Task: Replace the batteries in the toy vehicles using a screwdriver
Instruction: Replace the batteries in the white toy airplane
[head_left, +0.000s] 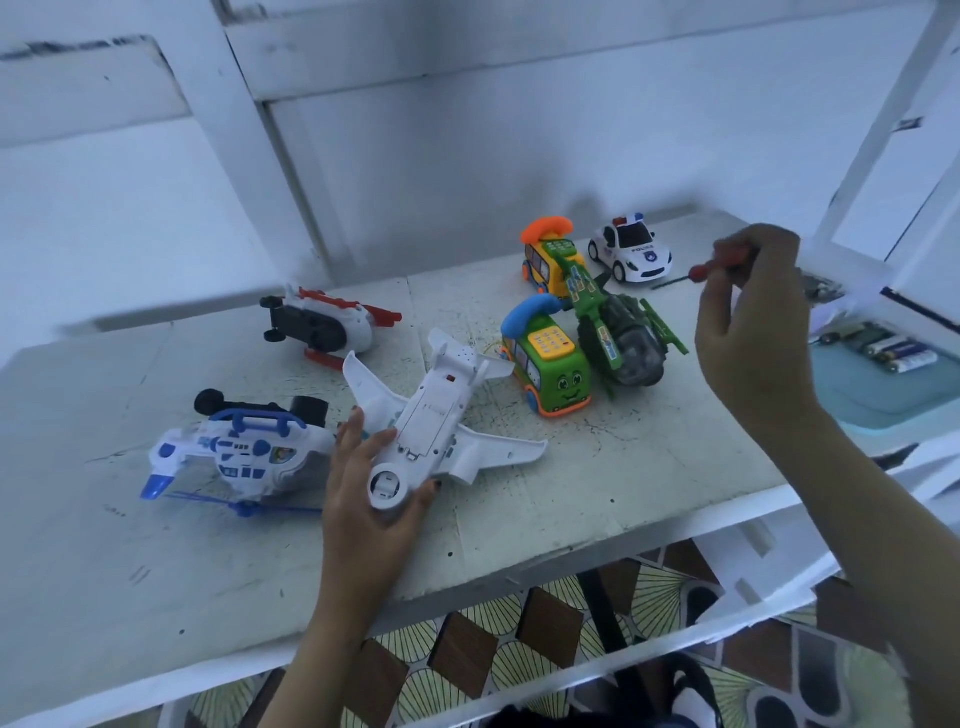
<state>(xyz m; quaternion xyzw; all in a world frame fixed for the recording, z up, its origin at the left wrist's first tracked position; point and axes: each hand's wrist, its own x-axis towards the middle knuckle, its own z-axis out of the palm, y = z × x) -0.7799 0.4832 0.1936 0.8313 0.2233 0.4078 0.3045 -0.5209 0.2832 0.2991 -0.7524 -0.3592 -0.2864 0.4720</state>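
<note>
Left hand: my left hand (371, 512) cupped the nose end of the white plane (441, 415), fingers curled around it, steadying it at the near side of the table (649, 467).
White plane: it lay belly up with wings spread. The long panel down its underside looked closed, so I judged its battery bay not yet opened.
Right hand: my right hand (748, 332) was raised over the far right of the table, fingertips pinching the red handle of the screwdriver (698, 270). Its dark shaft pointed left toward the police car (631, 252) and touched nothing.
Step in hand: by my reading, bringing the tool to the plane's cover screw; I could not make out the screw itself.
Other toys: the blue-and-white helicopter (234, 452) lay just beside the plane with its wheels up, and the red-and-white helicopter (322, 322) lay tipped over behind it. The green bus (550, 374), yellow bus (545, 260) and green helicopter (618, 338) were clustered farther right.
Batteries: loose cells (904, 356) lay on a teal surface off the table's right edge, well apart from the plane.
Done: nothing I could confirm; no open bay or removed cover showed on any toy.
Left: unscrewing, swapping cells and closing the plane, then likely the others.
</note>
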